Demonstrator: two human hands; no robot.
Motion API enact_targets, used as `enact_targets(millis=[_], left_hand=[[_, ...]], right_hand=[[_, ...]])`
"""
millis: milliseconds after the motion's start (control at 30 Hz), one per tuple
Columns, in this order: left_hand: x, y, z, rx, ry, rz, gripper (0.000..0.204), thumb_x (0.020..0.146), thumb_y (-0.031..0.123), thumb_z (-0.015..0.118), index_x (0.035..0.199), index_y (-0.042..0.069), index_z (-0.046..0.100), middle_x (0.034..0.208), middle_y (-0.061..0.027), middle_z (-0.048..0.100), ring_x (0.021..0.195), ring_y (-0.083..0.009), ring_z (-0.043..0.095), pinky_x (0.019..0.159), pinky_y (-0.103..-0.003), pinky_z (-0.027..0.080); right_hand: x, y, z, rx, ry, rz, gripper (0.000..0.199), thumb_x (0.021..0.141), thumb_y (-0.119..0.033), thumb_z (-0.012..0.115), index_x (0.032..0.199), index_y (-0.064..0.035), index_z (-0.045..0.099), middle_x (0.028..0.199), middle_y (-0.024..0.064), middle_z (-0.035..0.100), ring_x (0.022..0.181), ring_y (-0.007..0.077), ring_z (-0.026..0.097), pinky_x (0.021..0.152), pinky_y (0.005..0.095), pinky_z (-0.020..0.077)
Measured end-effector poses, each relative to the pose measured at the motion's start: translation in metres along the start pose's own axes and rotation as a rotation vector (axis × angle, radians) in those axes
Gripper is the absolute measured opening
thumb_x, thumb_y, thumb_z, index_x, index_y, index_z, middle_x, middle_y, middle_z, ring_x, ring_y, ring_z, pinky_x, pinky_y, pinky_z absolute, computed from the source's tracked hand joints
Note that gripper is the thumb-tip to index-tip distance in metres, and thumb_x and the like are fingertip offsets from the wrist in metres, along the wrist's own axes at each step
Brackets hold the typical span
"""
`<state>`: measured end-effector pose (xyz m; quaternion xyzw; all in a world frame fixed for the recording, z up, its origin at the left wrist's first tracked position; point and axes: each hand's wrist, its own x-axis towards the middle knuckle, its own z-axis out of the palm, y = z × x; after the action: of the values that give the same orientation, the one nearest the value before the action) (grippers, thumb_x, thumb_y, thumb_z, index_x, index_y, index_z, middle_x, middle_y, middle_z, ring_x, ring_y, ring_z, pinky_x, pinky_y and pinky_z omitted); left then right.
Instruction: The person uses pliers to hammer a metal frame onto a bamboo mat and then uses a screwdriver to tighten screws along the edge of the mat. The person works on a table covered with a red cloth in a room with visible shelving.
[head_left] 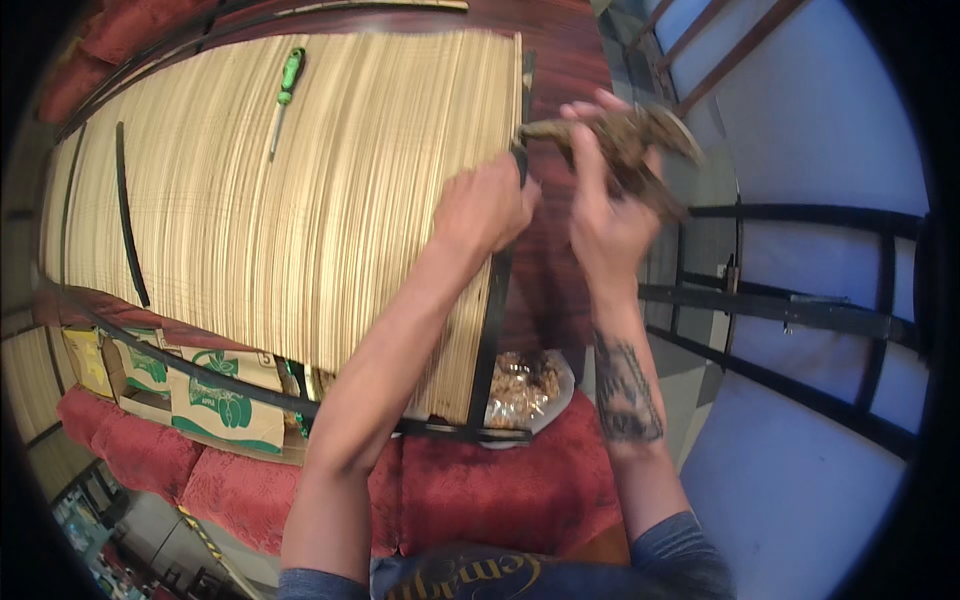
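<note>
A wide panel of thin pale slats (230, 210) lies in front of me, with a dark edge bar (488, 340) along its right side. At the upper part of that side my left hand (485, 205) is closed on a black strip (520, 167). Just right of it, my right hand (612, 205) grips a brown, worn pliers-like tool (625, 145), smeared by motion. The tool's narrow end points left, close to the panel's edge and the strip. Its two arms spread to the right.
A green-and-black screwdriver (287, 95) and a loose black strip (130, 215) lie on the slats. Below the panel are a printed cardboard box (225, 395), a red cushioned seat (480, 490) and a white tray (565, 395) of small tan pieces. Black metal frames (800, 310) stand at right.
</note>
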<state>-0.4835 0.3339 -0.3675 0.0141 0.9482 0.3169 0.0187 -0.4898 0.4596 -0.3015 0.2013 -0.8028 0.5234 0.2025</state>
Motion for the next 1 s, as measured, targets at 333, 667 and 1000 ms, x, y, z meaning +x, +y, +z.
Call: enact_targets(millis=[333,667,1000], left_hand=[[0.001,-0.002,-0.003,0.009,0.019,0.012,0.041,0.096,0.036,0.057,0.095,-0.004,0.061,0.080,-0.0316,0.068,0.079,-0.0492,0.068,0.076,-0.056,0.055],[-0.011,0.007,-0.004,-0.028,-0.083,-0.070,0.041,0.097,0.036,0.055,0.099,-0.004,0.060,0.081,-0.0316,0.069,0.081,-0.0491,0.069,0.079,-0.056,0.055],[-0.001,-0.010,0.007,0.047,0.070,0.045,0.043,0.097,0.039,0.056,0.096,-0.003,0.061,0.078,-0.0291,0.068,0.077,-0.0472,0.069,0.071,-0.055,0.056]], right_hand=[[-0.001,-0.005,-0.015,0.145,0.099,-0.050,0.028,0.108,-0.020,0.052,0.129,-0.0029,0.054,0.123,0.0091,0.065,0.110,0.0171,0.063,0.095,0.0309,0.0524],[-0.009,-0.039,-0.006,-0.098,0.332,-0.009,0.029,0.102,-0.007,0.060,0.129,-0.0004,0.052,0.119,0.0159,0.068,0.110,0.0259,0.067,0.097,0.0349,0.0547],[-0.018,-0.031,-0.019,0.049,0.325,-0.043,0.029,0.100,-0.013,0.062,0.125,0.0020,0.058,0.117,0.0166,0.068,0.107,0.0246,0.068,0.090,0.0339,0.0546]])
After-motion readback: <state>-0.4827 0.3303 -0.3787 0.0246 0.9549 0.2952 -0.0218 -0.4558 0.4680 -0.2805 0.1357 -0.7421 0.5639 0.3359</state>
